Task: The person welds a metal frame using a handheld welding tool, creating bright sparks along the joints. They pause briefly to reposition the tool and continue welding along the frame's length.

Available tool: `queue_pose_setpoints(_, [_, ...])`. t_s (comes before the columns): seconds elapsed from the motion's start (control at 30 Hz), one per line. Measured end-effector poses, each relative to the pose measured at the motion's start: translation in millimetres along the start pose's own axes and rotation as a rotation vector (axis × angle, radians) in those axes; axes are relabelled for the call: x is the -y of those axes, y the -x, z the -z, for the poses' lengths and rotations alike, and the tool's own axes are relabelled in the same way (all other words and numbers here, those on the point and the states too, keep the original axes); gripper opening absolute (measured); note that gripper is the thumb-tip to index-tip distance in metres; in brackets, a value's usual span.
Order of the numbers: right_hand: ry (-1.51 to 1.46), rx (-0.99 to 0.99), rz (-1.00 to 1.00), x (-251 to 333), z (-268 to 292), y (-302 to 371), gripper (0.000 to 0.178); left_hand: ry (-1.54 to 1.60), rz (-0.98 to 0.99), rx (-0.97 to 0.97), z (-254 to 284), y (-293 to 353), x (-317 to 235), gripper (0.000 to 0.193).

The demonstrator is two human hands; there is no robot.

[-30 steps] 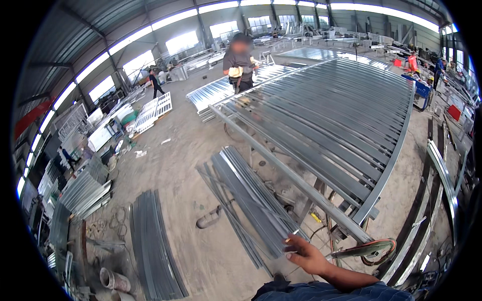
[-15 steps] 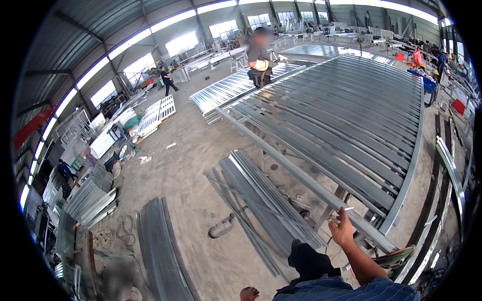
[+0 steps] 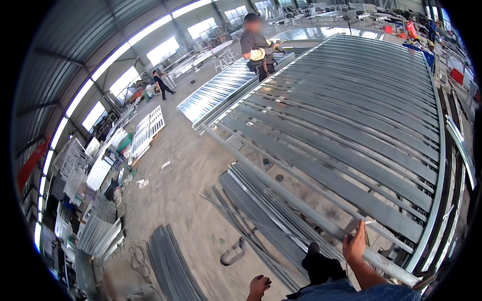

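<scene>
My right hand (image 3: 354,246) is at the near corner of a large grey metal frame, against its long round rail (image 3: 296,203). Its fingers point up, and a small pale thing shows by the fingertips, too small to name. Down at the lower edge, my left hand (image 3: 259,287) hangs free with loosely bent fingers and nothing seen in it. The big slatted metal panel (image 3: 331,120) stretches away from the rail, its flat slats lying side by side, raised above the floor.
Long grey metal strips (image 3: 266,205) lie on the floor below the rail, beside my foot. Another strip stack (image 3: 173,263) lies further left. A person (image 3: 258,50) stands at the panel's far side; another person (image 3: 161,85) is further left. A white grille panel (image 3: 147,131) lies beyond.
My view has shifted, and the panel looks nearer. My right hand has moved right and down along the rail's end. More of my left hand has come into view.
</scene>
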State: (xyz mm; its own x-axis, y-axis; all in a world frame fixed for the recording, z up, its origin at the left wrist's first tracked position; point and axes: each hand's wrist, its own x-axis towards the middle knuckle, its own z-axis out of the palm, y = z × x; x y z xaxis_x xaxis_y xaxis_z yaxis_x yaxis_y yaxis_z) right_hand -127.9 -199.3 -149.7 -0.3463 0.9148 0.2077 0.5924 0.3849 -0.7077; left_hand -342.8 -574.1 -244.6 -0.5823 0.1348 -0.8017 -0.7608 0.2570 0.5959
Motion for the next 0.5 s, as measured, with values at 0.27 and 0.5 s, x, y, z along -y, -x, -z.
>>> queue_pose_setpoints(0.27, [0.268, 0.128, -0.161, 13, -15, -4, 0.091, -0.258, -0.113, 0.154, -103, -61, -199, 0.057])
queue_pose_setpoints(0.5, [0.341, 0.164, -0.192, 6, -19, -9, 0.097, -0.265, -0.15, 0.299, -191, -124, -292, 0.019])
